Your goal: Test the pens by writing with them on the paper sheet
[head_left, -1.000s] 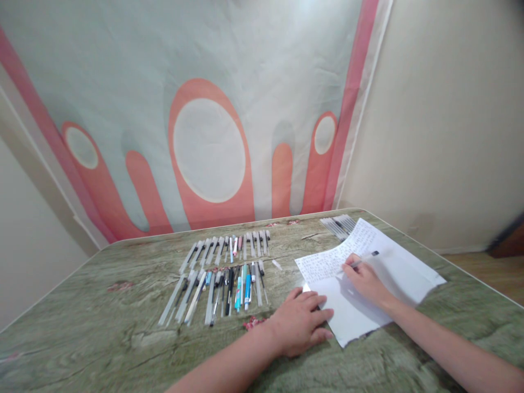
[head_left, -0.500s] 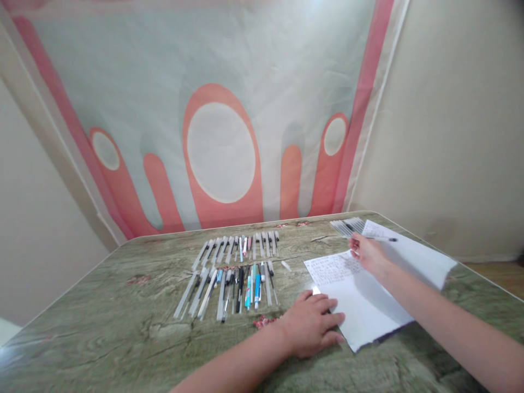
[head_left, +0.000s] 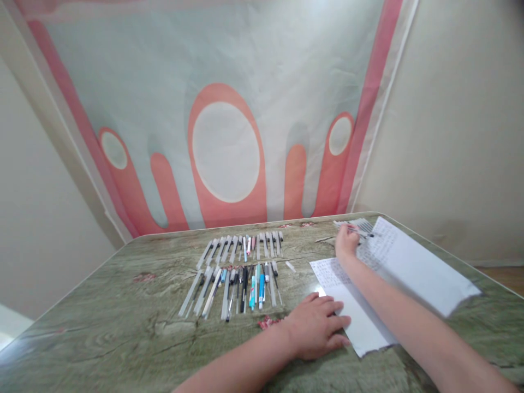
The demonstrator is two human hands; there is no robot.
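My left hand [head_left: 317,326] lies flat and open on the table, its fingertips at the left edge of a handwritten sheet of paper [head_left: 361,327]. At the far end of that sheet, my right hand [head_left: 347,241] is closed around a slim pen [head_left: 370,235], whose dark end sticks out to the right. Just beyond it is a row of thin, clear pens or refills [head_left: 362,222], partly covered by the hand. A second written sheet [head_left: 426,265] lies to the right, its near left part behind my forearm.
Two rows of pens lie left of the paper: a far row [head_left: 229,246] and a near row with blue and black pens [head_left: 244,289]. A small white cap-like piece [head_left: 290,266] rests beside them. The wood-patterned table [head_left: 102,305] ends at a patterned wall hanging [head_left: 229,213].
My right hand has moved left and slightly away with the pen, over the row of thin pens. The right sheet has shifted and turned toward the right. My left hand stays put.
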